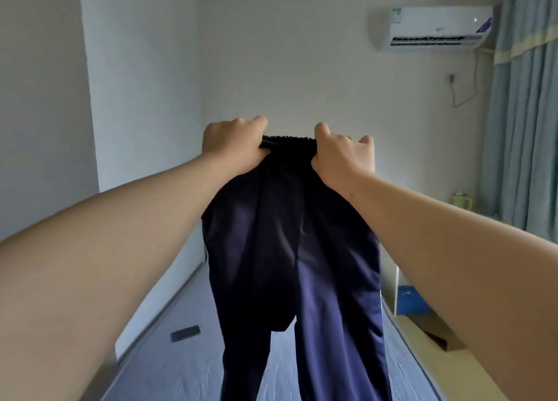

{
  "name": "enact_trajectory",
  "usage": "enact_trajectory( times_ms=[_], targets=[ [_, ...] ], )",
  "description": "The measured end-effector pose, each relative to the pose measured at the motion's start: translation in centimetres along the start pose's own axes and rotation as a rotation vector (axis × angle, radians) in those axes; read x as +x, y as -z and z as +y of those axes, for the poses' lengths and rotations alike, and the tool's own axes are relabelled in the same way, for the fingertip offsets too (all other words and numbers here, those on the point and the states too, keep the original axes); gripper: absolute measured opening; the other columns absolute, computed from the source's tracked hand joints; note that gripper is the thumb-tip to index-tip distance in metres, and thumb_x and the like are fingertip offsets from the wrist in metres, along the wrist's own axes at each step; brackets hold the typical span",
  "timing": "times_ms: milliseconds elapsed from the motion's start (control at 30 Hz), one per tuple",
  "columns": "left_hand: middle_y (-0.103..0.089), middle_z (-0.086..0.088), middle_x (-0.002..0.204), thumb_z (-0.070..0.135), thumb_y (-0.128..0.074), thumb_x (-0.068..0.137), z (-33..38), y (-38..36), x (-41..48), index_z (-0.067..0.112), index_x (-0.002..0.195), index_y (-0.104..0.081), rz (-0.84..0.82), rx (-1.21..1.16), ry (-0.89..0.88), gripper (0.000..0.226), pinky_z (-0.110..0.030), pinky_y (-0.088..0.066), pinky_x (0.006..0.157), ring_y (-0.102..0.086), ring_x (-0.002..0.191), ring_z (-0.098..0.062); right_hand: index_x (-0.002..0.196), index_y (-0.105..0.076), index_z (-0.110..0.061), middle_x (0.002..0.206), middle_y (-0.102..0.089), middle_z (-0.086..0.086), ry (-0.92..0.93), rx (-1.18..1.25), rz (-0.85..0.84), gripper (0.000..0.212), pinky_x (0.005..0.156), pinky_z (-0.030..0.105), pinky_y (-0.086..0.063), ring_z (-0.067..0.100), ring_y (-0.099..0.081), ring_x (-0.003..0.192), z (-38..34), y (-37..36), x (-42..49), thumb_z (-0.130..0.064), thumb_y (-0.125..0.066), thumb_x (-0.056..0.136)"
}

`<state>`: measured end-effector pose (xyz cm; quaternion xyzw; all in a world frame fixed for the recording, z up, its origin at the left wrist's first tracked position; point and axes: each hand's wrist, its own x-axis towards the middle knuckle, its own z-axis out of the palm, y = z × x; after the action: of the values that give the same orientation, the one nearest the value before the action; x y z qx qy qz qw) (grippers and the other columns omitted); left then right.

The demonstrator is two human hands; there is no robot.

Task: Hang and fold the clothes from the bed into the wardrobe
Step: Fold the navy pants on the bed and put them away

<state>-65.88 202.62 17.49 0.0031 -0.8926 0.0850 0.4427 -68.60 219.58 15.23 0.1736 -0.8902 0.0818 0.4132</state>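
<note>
Holding trousers [290, 249] up at centre frame, above bed [169, 370] filling the lower frame, dangling the legs past the bottom edge. Gripping waistband [287, 142] with left hand [232, 142] and right hand [341, 156], both curled tight round the elastic, bunching it short between them, close together but not touching.

Risks, judging only:
- Dragging the legs over bed and creasing them by lowering without spreading first.
- Folding crooked by leaving waistband bunched and not lining up the seams.
- Dropping one side by slackening either grip, swinging the lot down lopsided.
- Burying the dark slab [185, 333] at lower left under the cloth; phone or remote, cannot tell.

Room:
- Showing bare mattress on both sides of the legs, looking enough for laying flat.
- Running tight against wall [45, 98] at left.
- Butting against wooden ledge [422, 340] at lower right.
- Staying well apart from curtain [519, 129] at the right edge and kettle [462, 201] at mid right.
- Not seeing wardrobe anywhere in frame, so likely needing a turn before stowing.
</note>
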Motion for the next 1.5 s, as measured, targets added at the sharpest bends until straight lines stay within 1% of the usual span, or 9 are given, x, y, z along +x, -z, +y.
enact_trajectory(
  times_ms=[300, 467, 633, 767, 1000, 1167, 1300, 1400, 1500],
  targets=[
    [-0.053, -0.003, 0.085, 0.046, -0.049, 0.09, -2.3, 4.7, 1.8, 0.019, 0.098, -0.055, 0.047, 0.148, 0.083, 0.029, -0.03, -0.032, 0.067, -0.05, 0.078, -0.028, 0.098, -0.033, -0.015, 0.071, -0.041, -0.001, 0.059, -0.025, -0.065, 0.016, 0.079, 0.037, -0.027, 0.028, -0.05, 0.074, -1.8, 4.8, 4.4, -0.006, -0.042, 0.088],
    [-0.05, -0.002, 0.079, 0.043, -0.049, 0.089, -1.7, 6.4, 2.7, 0.019, 0.088, -0.053, 0.049, 0.132, 0.082, 0.024, -0.029, -0.032, 0.066, -0.048, 0.076, -0.027, 0.1, -0.04, -0.019, 0.097, -0.044, 0.002, -0.001, -0.069, -0.232, 0.019, 0.085, 0.039, -0.038, 0.03, -0.05, 0.089, -2.2, 6.9, 5.7, -0.007, -0.042, 0.086],
    [-0.054, 0.003, 0.086, 0.054, -0.053, 0.082, -1.4, 4.6, 0.7, 0.025, 0.08, -0.052, -0.231, 0.079, 0.03, 0.029, -0.027, -0.034, 0.069, -0.054, 0.09, -0.024, 0.095, -0.049, -0.014, 0.099, -0.055, 0.004, 0.002, -0.049, -0.46, 0.017, 0.071, 0.036, -0.04, 0.03, -0.056, 0.092, -1.5, 3.4, 3.7, -0.005, -0.047, 0.081],
    [-0.051, 0.01, 0.071, 0.056, -0.058, 0.08, -1.4, 3.6, -0.5, 0.023, 0.067, -0.048, -0.377, 0.044, -0.002, 0.036, -0.026, -0.032, 0.062, -0.051, 0.081, -0.019, 0.095, -0.049, -0.015, 0.094, -0.053, 0.002, -0.02, -0.008, -0.513, 0.016, 0.068, 0.031, -0.037, 0.025, -0.053, 0.085, -0.9, 1.8, 1.7, -0.006, -0.043, 0.084],
    [-0.049, 0.002, 0.063, 0.052, -0.056, 0.085, -2.7, 4.0, -1.9, 0.017, 0.062, -0.048, -0.479, -0.202, -0.013, 0.043, -0.028, -0.034, 0.059, -0.045, 0.062, -0.013, 0.126, -0.043, -0.019, 0.13, -0.049, 0.007, -0.01, -0.014, -0.595, 0.039, 0.099, 0.053, -0.04, 0.036, -0.05, 0.114, -1.2, 0.0, 1.0, -0.008, -0.033, 0.089],
    [-0.044, 0.003, 0.06, 0.044, -0.055, 0.089, -3.5, 1.7, -4.8, 0.016, 0.062, -0.046, -0.559, -0.335, -0.016, 0.04, -0.025, -0.033, 0.057, -0.042, 0.058, -0.012, 0.103, -0.046, -0.015, 0.11, -0.055, 0.006, -0.018, 0.168, -0.563, 0.02, 0.1, 0.047, -0.033, 0.03, -0.052, 0.101, -1.7, -2.5, -2.6, -0.007, -0.033, 0.091],
    [-0.042, 0.002, 0.061, 0.045, -0.055, 0.089, -3.9, 0.1, -6.7, 0.009, 0.071, -0.051, -0.603, -0.402, 0.024, 0.041, -0.025, -0.031, 0.056, -0.039, 0.057, -0.012, 0.068, -0.028, -0.015, 0.074, -0.049, 0.003, 0.038, 0.2, -0.346, 0.024, 0.064, 0.033, -0.029, 0.027, -0.043, 0.064, -2.2, -3.6, -5.9, -0.005, -0.033, 0.089],
    [-0.046, 0.003, 0.062, 0.051, -0.058, 0.085, -4.1, -0.4, -7.2, 0.014, 0.07, -0.053, -0.599, -0.346, 0.015, 0.039, -0.027, -0.033, 0.058, -0.042, 0.057, -0.012, 0.078, -0.031, -0.013, 0.063, -0.045, 0.001, 0.053, 0.297, -0.302, 0.019, 0.05, 0.032, -0.026, 0.029, -0.044, 0.06, -1.8, -4.1, -6.4, -0.018, -0.032, 0.096],
    [-0.05, 0.009, 0.066, 0.058, -0.059, 0.079, -4.5, -0.4, -7.4, 0.026, 0.069, -0.049, -0.582, -0.199, -0.032, 0.035, -0.027, -0.035, 0.058, -0.049, 0.066, -0.011, 0.098, -0.036, -0.017, 0.068, -0.048, -0.005, 0.172, 0.292, -0.336, 0.042, 0.059, 0.033, -0.038, 0.025, -0.051, 0.067, -1.3, -3.1, -6.2, -0.059, -0.038, 0.091]
  ],
)
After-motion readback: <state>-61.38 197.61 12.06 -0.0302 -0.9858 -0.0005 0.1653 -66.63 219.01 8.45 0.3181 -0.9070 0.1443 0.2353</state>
